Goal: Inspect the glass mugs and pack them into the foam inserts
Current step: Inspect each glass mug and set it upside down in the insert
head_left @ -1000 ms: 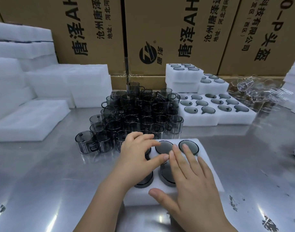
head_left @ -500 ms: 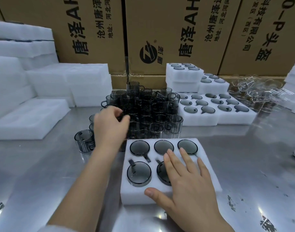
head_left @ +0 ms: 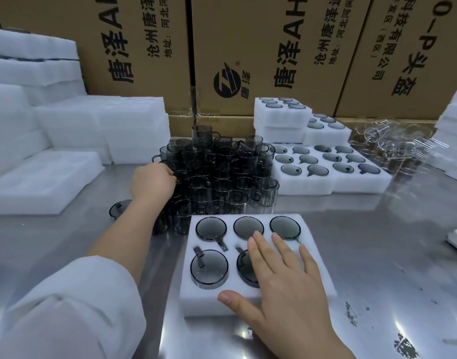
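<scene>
Single head-worn view, wide-angle. Faces forward and down across the bench. Close below the lens, the foam insert; cartons wall the far side.

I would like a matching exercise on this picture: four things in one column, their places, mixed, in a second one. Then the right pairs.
1 left hand
2 right hand
3 clear glassware
4 cardboard boxes

a flat on the near foam insert
b back right on the table
c behind the table
d at the pile of grey mugs

Pairs: 1-d, 2-a, 3-b, 4-c
</scene>
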